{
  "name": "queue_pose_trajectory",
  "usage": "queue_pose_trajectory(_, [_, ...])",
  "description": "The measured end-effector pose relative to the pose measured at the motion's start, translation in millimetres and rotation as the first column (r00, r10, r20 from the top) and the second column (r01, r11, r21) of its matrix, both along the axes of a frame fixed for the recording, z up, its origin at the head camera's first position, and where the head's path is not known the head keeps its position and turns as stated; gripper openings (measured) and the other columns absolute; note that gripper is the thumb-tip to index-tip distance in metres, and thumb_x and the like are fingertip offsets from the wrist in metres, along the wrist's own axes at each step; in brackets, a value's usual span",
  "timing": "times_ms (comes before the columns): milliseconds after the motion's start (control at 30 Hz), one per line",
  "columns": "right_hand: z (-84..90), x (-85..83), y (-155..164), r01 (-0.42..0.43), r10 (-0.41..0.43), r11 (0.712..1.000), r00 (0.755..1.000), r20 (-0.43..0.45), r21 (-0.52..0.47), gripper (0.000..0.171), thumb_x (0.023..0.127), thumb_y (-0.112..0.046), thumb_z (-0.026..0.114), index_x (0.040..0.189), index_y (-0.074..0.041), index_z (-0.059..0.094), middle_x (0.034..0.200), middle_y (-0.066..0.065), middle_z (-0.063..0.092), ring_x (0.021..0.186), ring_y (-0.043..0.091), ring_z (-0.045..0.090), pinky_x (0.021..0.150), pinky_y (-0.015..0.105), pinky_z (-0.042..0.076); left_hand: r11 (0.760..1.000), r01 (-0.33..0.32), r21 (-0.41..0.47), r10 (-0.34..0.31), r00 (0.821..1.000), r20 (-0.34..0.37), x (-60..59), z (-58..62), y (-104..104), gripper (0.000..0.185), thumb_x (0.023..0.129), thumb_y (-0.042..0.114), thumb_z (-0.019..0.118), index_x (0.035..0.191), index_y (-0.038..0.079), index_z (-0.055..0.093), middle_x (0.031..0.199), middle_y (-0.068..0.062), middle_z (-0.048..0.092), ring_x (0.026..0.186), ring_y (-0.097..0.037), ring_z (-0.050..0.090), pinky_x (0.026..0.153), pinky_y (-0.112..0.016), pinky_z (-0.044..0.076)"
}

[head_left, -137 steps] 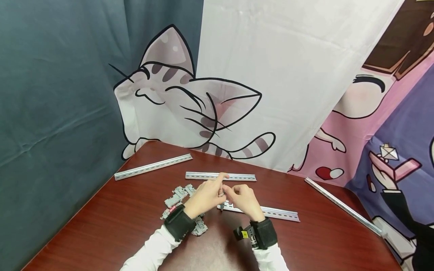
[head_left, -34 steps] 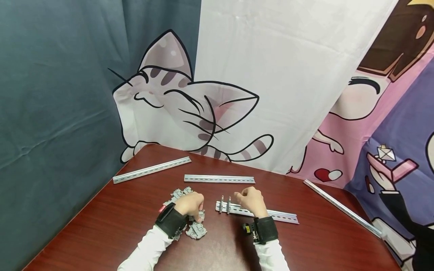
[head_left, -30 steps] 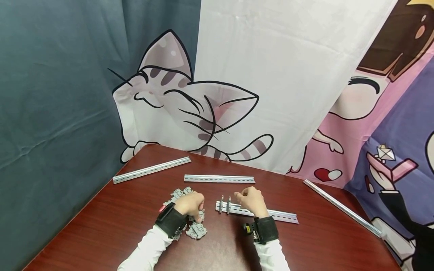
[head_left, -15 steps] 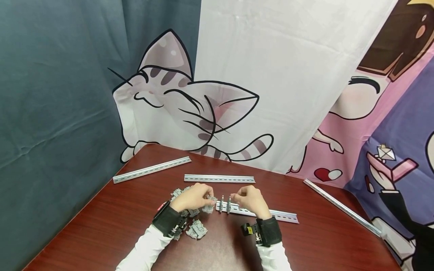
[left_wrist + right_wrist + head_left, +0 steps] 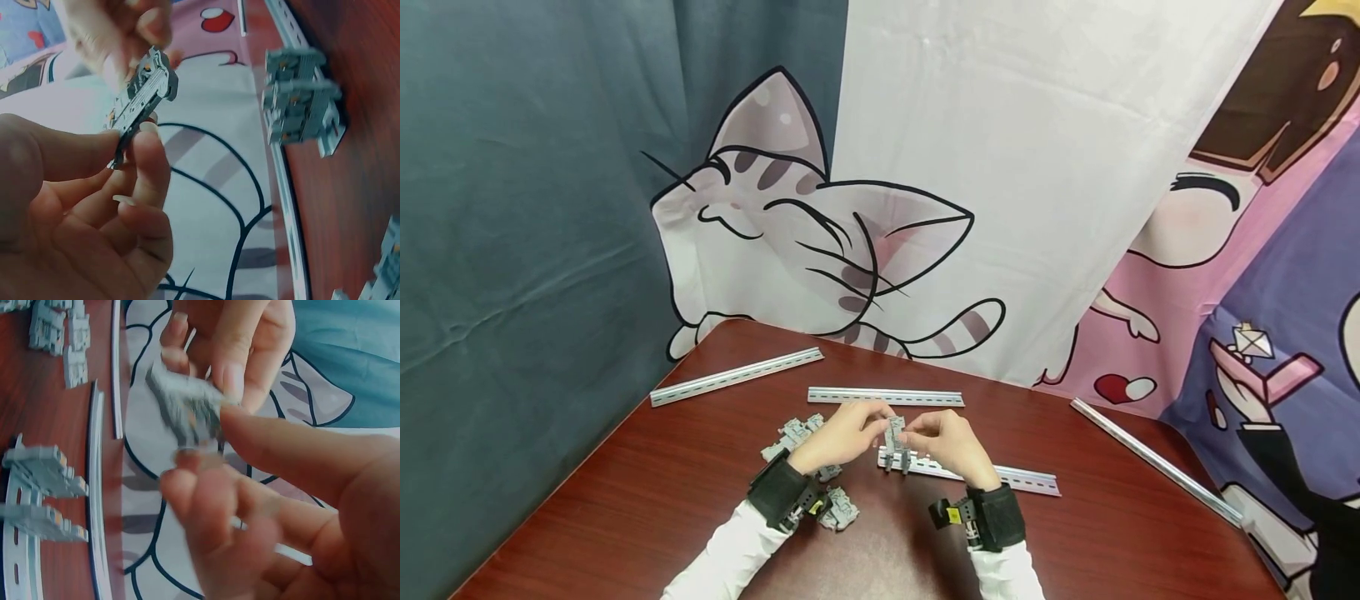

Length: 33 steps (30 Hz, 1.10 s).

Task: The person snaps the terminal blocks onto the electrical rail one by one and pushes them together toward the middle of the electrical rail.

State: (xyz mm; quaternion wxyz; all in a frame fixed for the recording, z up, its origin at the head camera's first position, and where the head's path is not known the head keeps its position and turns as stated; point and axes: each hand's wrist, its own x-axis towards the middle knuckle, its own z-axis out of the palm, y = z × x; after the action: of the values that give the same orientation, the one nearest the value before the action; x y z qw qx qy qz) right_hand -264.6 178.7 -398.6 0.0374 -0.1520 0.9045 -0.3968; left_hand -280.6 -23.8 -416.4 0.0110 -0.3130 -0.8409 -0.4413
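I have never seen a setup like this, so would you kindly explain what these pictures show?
There is no machine here: a person is working bare-handed. The wide picture comes from a camera worn on the head, the two close-ups from wrist cameras. On the table lie four metal rails; one rail carries two upright gray blocks, and more gray blocks lie to its left. The left hand pinches another block. The right hand is at that block too, but blur hides whether it grips.
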Motion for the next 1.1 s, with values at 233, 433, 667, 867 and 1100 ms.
queue_pose_trajectory(233, [2.9, -1.2, 7.0, 0.051, -0.052, 0.998, 0.998, -0.037, -0.03, 0.008, 0.083, -0.018, 0.075, 0.085, -0.01, 0.072, 0.072, 0.01, 0.07, 0.057, 0.013, 0.059, 0.057, 0.028, 0.048, 0.999, -0.045, 0.021, 0.046, 0.998, -0.045, 0.5, -6.6, 11.4, 0.018, 0.097, 0.007, 0.052, 0.111, 0.006, 0.062, 0.09, -0.012, 0.07, 0.071, -0.016, 0.061, 0.061, -0.023, 0.045])
queue_pose_trajectory(433, [1.3, -2.0, 22.9, 0.161, -0.159, 0.986, 0.986, -0.049, 0.034, 0.008, 0.081, -0.011, 0.075, 0.081, -0.007, 0.068, 0.067, 0.009, 0.068, 0.054, 0.014, 0.059, 0.054, 0.027, 0.044, 0.962, -0.211, -0.172, 0.181, 0.968, -0.176, 0.9, -17.3, 11.6, 0.015, 0.094, 0.01, 0.056, 0.104, 0.008, 0.066, 0.088, -0.003, 0.069, 0.075, -0.014, 0.062, 0.064, -0.03, 0.048])
queue_pose_trajectory(667, [-11.8, -5.9, 30.1, 0.261, -0.25, 0.949, 0.965, -0.08, 0.179, 0.009, 0.08, -0.005, 0.069, 0.071, -0.005, 0.067, 0.06, 0.001, 0.065, 0.05, 0.014, 0.062, 0.053, 0.027, 0.043, 0.896, -0.186, -0.402, 0.096, 0.968, -0.234, 6.6, -25.0, 11.1, 0.012, 0.089, 0.012, 0.062, 0.094, 0.007, 0.071, 0.088, -0.005, 0.07, 0.082, -0.026, 0.059, 0.064, -0.037, 0.048])
queue_pose_trajectory(867, [-26.7, -10.5, 25.6, 0.267, -0.257, 0.933, 0.964, -0.073, 0.24, 0.01, 0.077, -0.006, 0.071, 0.068, -0.005, 0.068, 0.054, 0.003, 0.065, 0.046, 0.015, 0.064, 0.055, 0.029, 0.047, 0.864, -0.106, -0.492, 0.016, 0.983, -0.184, 13.8, -28.3, 14.8, 0.027, 0.088, 0.016, 0.064, 0.064, 0.014, 0.054, 0.077, 0.0, 0.061, 0.072, -0.017, 0.041, 0.06, -0.027, 0.031])
queue_pose_trajectory(1100, [-34.4, -11.8, 17.3, 0.287, -0.268, 0.913, 0.958, -0.105, 0.289, 0.014, 0.077, -0.008, 0.07, 0.063, -0.007, 0.068, 0.049, 0.002, 0.063, 0.045, 0.016, 0.064, 0.056, 0.035, 0.05, 0.819, -0.081, -0.568, -0.002, 0.99, -0.144, 19.2, -29.2, 20.2, 0.034, 0.091, 0.022, 0.064, 0.061, 0.016, 0.051, 0.115, -0.006, 0.068, 0.082, -0.017, 0.042, 0.067, -0.028, 0.031])
